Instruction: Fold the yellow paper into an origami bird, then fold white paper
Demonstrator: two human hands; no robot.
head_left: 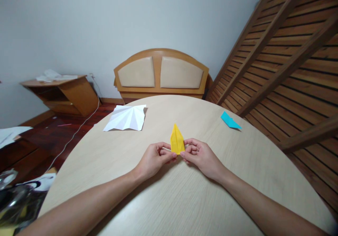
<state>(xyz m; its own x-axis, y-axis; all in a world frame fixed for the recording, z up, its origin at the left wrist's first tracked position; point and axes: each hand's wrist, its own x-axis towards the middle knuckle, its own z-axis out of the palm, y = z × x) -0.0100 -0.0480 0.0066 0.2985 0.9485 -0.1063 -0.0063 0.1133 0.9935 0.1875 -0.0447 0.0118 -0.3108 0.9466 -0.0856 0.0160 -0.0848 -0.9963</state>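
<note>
A folded piece of yellow paper (176, 140), pointed at the top with a crease down its middle, is held up over the middle of the table. My left hand (156, 158) pinches its lower left corner between thumb and fingers. On the other side, my right hand (202, 158) grips the lower right corner in the same way, thumb in front. The two thumb tips are close together at the bottom edge. Fingers behind the paper are partly hidden.
The round wooden table (163, 201) bears a creased white sheet (126, 118) at the far left and a folded blue paper (230, 120) at the far right. Beyond stand a headboard (157, 70), a low cabinet (76, 93) and a slatted wooden frame (280, 53).
</note>
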